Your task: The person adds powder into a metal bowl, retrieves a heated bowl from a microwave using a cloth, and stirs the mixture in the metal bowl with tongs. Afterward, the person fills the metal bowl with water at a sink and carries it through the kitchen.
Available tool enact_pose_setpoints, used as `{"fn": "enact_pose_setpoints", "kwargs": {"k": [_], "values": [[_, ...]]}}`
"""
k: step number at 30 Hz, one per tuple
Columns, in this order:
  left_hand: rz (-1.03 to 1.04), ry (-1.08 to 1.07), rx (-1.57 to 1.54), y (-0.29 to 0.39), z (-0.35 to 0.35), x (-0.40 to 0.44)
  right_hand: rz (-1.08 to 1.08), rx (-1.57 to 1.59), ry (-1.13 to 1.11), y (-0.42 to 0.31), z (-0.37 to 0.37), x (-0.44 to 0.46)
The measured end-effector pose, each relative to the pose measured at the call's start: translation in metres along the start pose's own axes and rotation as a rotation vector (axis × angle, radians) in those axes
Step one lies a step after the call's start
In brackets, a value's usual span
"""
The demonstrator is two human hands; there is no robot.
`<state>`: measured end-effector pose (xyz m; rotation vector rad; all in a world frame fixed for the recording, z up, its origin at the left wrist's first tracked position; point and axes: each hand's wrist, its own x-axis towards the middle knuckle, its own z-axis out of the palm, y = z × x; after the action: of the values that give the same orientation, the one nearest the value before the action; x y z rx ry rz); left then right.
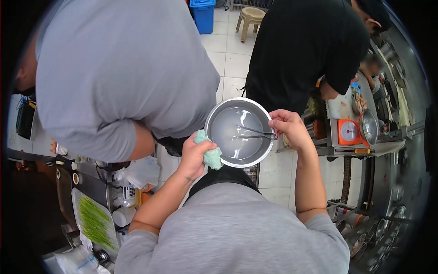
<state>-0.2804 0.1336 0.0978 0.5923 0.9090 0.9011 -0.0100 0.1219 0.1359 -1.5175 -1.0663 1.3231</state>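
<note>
A round metal bowl [219, 153] with cloudy liquid in it is held in front of my body. Metal tongs [255, 134] lie partly in the liquid, their joined end resting at the right rim. My left hand [195, 154] is closed around a crumpled light green cloth [211, 155], which touches the bowl's lower left side. With thumb and fingers, my right hand [288, 127] grips the bowl's right rim near the end of the tongs.
A person in grey [123, 68] stands close on the left, another in black [305, 50] on the right. Green stalks lie on a tray [75, 194] at lower left. An orange scale [348, 132] stands on the right counter; a stool [252, 16] and blue bin [202, 18] are ahead.
</note>
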Motion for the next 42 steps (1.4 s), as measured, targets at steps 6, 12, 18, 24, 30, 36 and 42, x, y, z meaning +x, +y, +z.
{"fn": "enact_pose_setpoints", "kwargs": {"k": [6,12,18,24,30,36,42], "values": [[0.022,0.037,-0.014,0.021,0.029,0.034,-0.005,0.049,-0.027,-0.021,-0.024,0.047],[0.063,0.139,-0.049,0.043,0.055,0.058,-0.039,0.073,-0.006,-0.042,-0.027,0.094],[0.125,0.218,-0.083,0.058,0.061,0.093,-0.248,0.031,0.131,-0.051,-0.009,0.148],[0.187,0.232,-0.079,0.085,0.052,0.121,-0.151,0.045,0.115,-0.075,0.005,0.187],[0.204,0.221,-0.102,0.115,0.029,0.154,-0.170,-0.047,0.138,-0.094,0.027,0.231],[0.285,0.243,-0.139,0.138,0.014,0.190,-0.129,-0.027,0.066,-0.113,0.049,0.299],[0.343,0.280,-0.147,0.149,-0.006,0.222,-0.156,-0.166,-0.092,-0.148,0.084,0.369]]}}
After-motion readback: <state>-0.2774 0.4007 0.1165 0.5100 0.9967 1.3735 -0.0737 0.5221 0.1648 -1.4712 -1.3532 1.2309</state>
